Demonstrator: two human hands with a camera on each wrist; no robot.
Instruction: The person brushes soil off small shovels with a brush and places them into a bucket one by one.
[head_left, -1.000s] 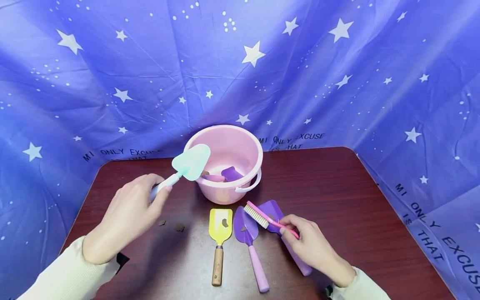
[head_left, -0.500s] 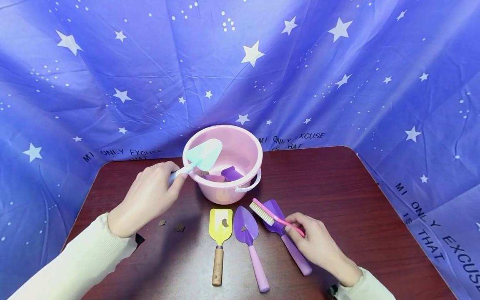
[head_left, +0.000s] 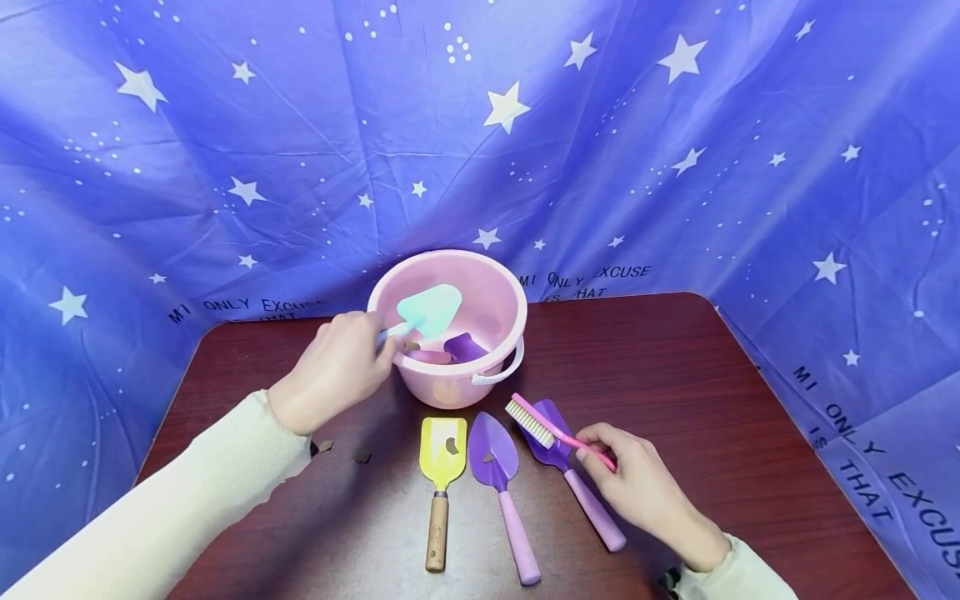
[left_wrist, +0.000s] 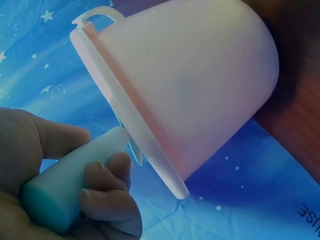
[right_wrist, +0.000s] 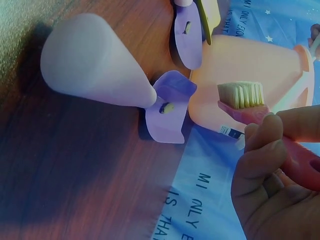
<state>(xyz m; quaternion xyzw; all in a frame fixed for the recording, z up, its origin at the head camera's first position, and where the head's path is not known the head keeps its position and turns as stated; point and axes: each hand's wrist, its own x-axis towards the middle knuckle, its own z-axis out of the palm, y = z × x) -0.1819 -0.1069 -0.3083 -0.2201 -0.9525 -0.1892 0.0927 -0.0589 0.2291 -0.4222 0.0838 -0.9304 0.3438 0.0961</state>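
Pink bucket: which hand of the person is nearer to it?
Left. The left hand is close beside the bucket, on its left, holding the light blue shovel at its opening; the right hand, gripping the pink brush, is farther away, front-right.

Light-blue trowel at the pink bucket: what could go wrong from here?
1. The left hand holds the light-blue trowel close to the rim of the pink bucket; a knock might shift or tip it.
2. The right hand holds the pink brush near the rightmost purple shovel; a stray sweep could flick the brown scrap off its blade.
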